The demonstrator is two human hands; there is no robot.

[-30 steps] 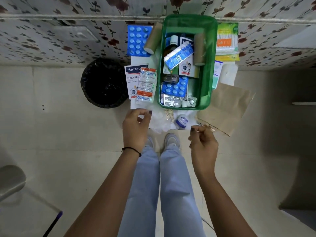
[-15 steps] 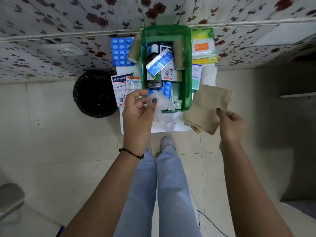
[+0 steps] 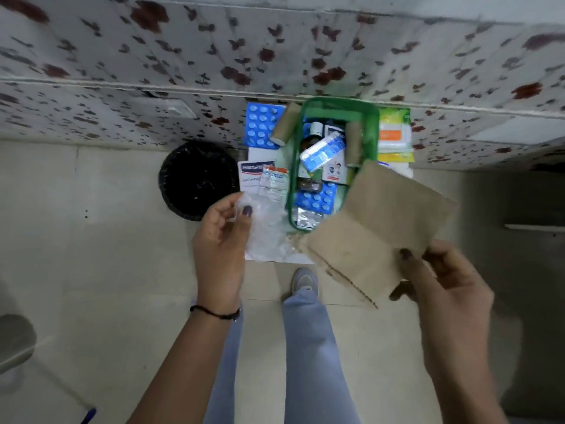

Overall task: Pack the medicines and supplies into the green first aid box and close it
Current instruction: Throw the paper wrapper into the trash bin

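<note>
Packing about half done, we judge: green box (image 3: 371,117) part-filled, lid off; left hand (image 3: 220,240) pinches clear plastic bag (image 3: 263,231), right hand (image 3: 443,289) grips brown paper bag (image 3: 376,228); blue blister pack (image 3: 260,125) outside.

A home: floral wallpaper (image 3: 275,56), tiled floor (image 3: 91,255), black bin (image 3: 195,179).

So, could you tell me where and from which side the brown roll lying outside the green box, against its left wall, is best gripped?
Grip the brown roll across its round middle, coming from above and the left. It lies tilted against the outside of the green first aid box, beside the blue blister sheet, so its box side is blocked. Both hands are full now.
</note>
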